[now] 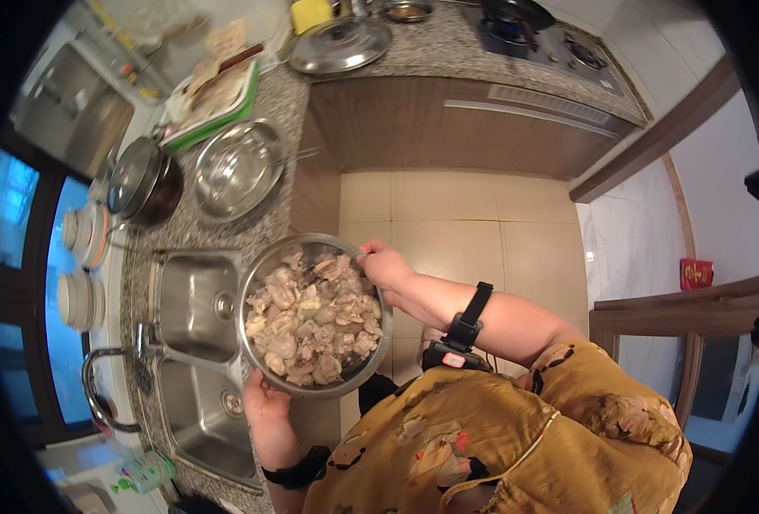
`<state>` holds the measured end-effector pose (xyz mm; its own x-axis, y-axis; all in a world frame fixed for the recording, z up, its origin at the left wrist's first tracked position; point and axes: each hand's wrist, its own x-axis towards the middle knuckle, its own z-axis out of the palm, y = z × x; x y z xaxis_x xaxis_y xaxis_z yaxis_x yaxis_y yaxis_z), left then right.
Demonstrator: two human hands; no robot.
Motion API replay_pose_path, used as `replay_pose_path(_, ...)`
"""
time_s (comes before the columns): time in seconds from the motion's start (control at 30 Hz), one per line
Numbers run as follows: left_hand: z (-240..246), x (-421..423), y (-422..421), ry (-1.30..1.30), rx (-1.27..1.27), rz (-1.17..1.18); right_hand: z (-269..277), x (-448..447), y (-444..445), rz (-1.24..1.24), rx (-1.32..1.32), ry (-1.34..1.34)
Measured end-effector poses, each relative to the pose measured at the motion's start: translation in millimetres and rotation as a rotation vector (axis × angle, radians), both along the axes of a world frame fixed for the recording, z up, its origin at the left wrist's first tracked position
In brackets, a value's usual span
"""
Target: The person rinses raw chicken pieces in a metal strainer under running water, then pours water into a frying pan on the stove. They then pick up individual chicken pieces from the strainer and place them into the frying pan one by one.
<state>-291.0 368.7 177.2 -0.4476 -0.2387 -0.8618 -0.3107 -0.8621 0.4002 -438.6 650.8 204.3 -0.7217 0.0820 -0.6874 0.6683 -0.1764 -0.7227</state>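
A round stainless steel bowl [384,321] full of chunks of pale, cooked-looking meat [315,315] is held between my two hands, beside the sink edge. My left hand [267,398] grips the bowl's lower left rim, near the divider of the double sink. On the opposite side, my right hand [382,265] holds the upper right rim, its thumb on top. Some fingers of both hands are hidden by the bowl.
The double steel sink [196,308] has a curved faucet [106,366]. On the granite counter stand a metal basin [238,170], a lidded pot [145,180], a green-edged tray [215,119] and a large lid [341,46]. A pan [517,13] sits over a lit gas burner.
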Motion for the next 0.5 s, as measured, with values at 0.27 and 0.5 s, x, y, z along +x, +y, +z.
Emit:
replay_pose_path(0.27,30.7,-80.6,132.4,0.079,0.107,-0.293,32.6,9.4,160.3,-0.335,0.053,0.050)
replay_pose_path(0.5,64.1,-172.2,232.6,0.125,0.137,-0.425,71.8,-1.7,258.2,-0.541,0.006,0.056)
